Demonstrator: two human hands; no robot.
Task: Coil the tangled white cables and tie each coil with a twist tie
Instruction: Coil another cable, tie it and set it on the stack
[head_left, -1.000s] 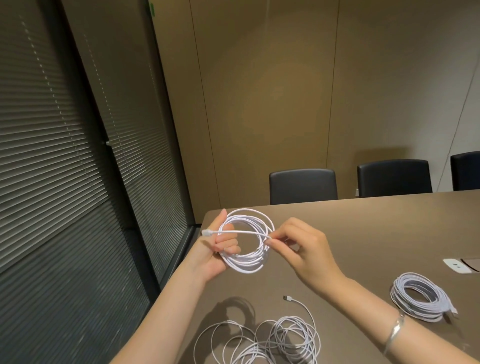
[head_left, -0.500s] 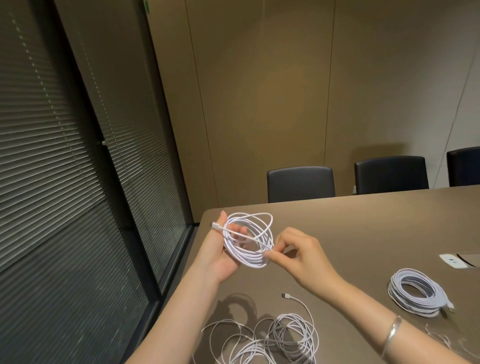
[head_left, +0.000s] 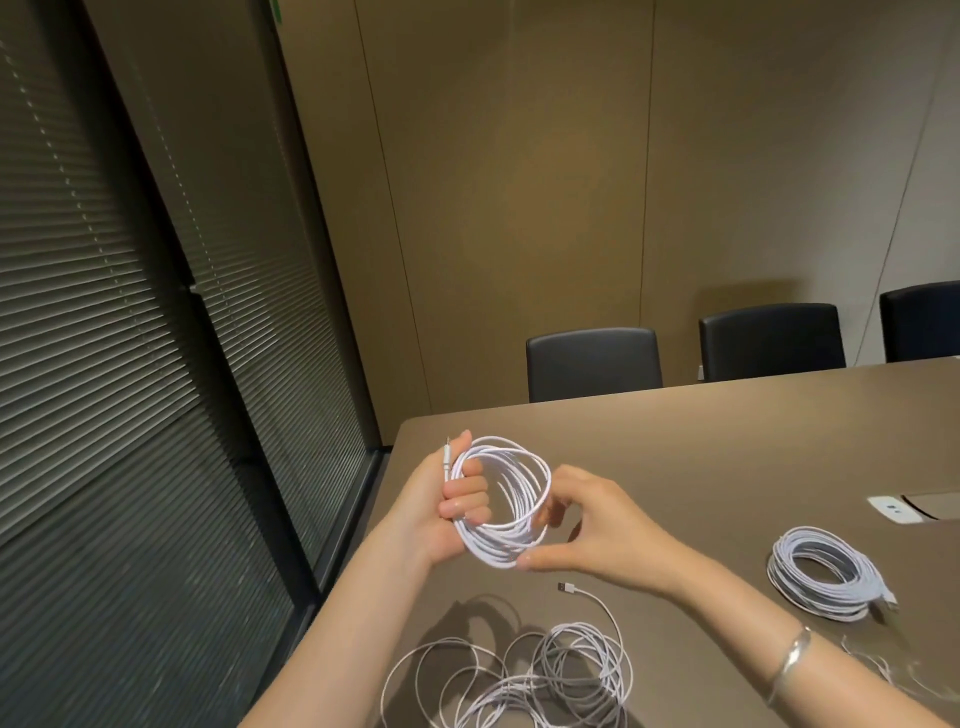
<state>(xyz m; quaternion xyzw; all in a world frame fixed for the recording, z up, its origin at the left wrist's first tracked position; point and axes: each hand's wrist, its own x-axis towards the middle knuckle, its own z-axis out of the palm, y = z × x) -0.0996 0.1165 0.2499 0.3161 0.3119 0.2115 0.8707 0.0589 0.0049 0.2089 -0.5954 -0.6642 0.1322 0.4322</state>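
Observation:
My left hand (head_left: 447, 512) grips a white cable coil (head_left: 511, 525) above the table corner, fingers curled through the loops and the cable's plug end sticking up past the thumb. My right hand (head_left: 587, 530) cups the coil's right and lower side, thumb under the loops and fingers curled behind them. A loose tangle of white cable (head_left: 524, 675) with a free USB plug lies on the table below my hands. A finished white coil (head_left: 823, 579) lies at the right. Thin twist ties (head_left: 883, 670) lie near my right forearm.
The brown table (head_left: 727, 441) ends at a rounded corner just left of my hands, beside dark blinds. Three black chairs (head_left: 592, 364) stand along the far edge. A white socket plate (head_left: 893, 509) sits in the table at the right.
The cable's loose end, which crossed the coil, now lies gathered along the loops with its plug up by my left thumb. My right hand went from pinching that end to cupping the coil's right side.

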